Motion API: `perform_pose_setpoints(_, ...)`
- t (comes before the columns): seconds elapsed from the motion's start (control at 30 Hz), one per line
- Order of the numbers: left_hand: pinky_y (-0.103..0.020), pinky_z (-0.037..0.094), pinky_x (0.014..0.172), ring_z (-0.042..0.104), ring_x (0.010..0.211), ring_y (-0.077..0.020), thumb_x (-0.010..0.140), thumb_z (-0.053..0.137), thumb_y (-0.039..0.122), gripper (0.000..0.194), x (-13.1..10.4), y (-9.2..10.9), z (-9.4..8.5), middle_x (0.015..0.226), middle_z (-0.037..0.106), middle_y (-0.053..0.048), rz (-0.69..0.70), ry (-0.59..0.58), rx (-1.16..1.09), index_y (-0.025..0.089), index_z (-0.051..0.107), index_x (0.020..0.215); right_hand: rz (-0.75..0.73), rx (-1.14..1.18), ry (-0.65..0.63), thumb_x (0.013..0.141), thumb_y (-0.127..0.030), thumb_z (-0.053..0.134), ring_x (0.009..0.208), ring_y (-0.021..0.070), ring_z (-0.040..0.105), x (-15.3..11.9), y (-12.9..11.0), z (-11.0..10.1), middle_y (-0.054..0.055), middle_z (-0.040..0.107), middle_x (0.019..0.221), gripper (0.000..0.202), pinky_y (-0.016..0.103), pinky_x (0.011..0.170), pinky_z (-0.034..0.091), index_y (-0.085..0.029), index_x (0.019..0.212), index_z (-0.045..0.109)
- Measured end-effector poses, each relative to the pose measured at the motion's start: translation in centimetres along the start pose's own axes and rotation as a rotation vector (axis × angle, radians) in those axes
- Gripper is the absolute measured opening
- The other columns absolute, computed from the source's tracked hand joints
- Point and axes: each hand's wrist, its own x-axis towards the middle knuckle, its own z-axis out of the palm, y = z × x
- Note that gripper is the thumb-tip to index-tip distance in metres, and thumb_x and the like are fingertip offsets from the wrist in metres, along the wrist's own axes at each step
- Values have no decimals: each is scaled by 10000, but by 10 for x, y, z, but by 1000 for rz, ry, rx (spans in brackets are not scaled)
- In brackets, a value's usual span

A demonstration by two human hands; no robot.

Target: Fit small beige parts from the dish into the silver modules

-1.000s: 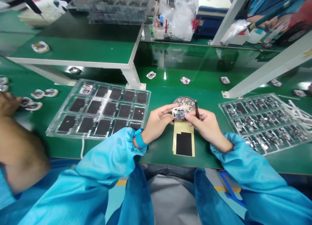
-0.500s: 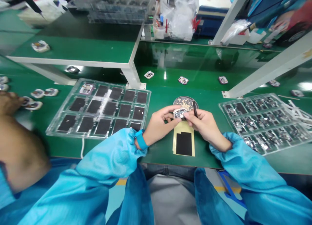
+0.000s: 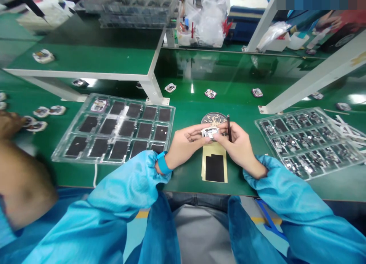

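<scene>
Between my two hands is a small white-rimmed electronic device housing [image 3: 210, 133] with silvery parts inside. My left hand [image 3: 186, 141] is closed on its left side, thumb along the near edge. My right hand [image 3: 236, 143] presses its thumb on the housing's right side and also keeps a thin black tool [image 3: 229, 128], perhaps tweezers, upright against its fingers. Just behind the housing lies a round dish [image 3: 214, 118] of small beige pieces, partly hidden by my hands. Below them, on the bench, is a yellow backing sheet [image 3: 203, 168] with a black rectangle [image 3: 215, 168] on it.
A clear tray with black pockets [image 3: 108, 126] lies left; another tray [image 3: 310, 142] full of metallic parts lies right. Several similar housings [image 3: 211, 93] sit farther back. White shelf legs [image 3: 156, 89] stand on the bench. A co-worker's arm [image 3: 24, 168] is at far left.
The housing now lies flatter and shows more of its inside. My right fingers have moved in behind it, and the black tool stands more upright. The whole view has shifted slightly.
</scene>
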Motion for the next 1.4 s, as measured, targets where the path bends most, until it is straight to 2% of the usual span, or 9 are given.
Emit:
perform_pose_setpoints(0.17,-411,627,952,777,960,-247,735,888,280,543,1,1,0,1166,776,-121,-71,-4,-92,157,728,1239,-18,19,14,767,-408,849,838,182,715,0,1,2,35,750,928,321,325,770,612,-223,968,680)
perform_pose_setpoints(0.33,-413,636,931,787,885,-235,727,895,292,527,0,0,1,1105,793,-108,-64,5,-103,161,742,1214,-15,55,7,775,-441,838,845,190,733,1,4,1,38,766,921,313,329,772,623,-227,956,700)
perform_pose_setpoints(0.53,-368,635,916,770,968,-233,720,898,266,514,0,-1,1,1118,789,-109,-44,22,-83,153,741,1196,-1,32,35,764,-398,846,820,185,728,-2,2,7,39,772,934,330,337,768,639,-212,1005,720)
perform_pose_setpoints(0.73,-372,638,901,763,980,-239,743,881,294,467,-2,-1,4,1130,782,-110,17,62,-71,154,735,1164,44,104,10,769,-448,838,833,207,753,-2,-2,14,42,791,979,331,371,768,660,-223,995,750)
perform_pose_setpoints(0.97,-356,640,846,768,902,-229,767,859,323,446,-2,-2,4,1053,789,-101,7,65,-19,158,727,1160,107,90,12,725,-488,869,716,213,751,-1,-2,13,37,777,842,337,386,702,659,-221,875,728)
perform_pose_setpoints(1.17,-355,630,847,759,865,-207,811,818,320,381,-3,-7,6,1026,781,-98,37,40,-8,152,709,1135,97,93,-24,731,-496,859,734,192,717,-1,0,17,32,768,847,339,356,699,628,-225,901,748)
perform_pose_setpoints(1.3,-296,590,822,723,841,-151,885,738,281,339,-6,-10,9,1109,753,-87,115,39,178,172,665,1197,64,10,-9,753,-464,844,719,178,677,0,2,16,35,755,805,285,323,660,581,-210,850,757)
perform_pose_setpoints(1.4,-279,557,827,694,902,-150,924,683,260,282,-6,-9,11,1141,744,-79,179,34,327,176,680,1193,65,-3,4,754,-460,841,701,170,658,1,4,15,38,747,791,293,316,662,555,-195,832,745)
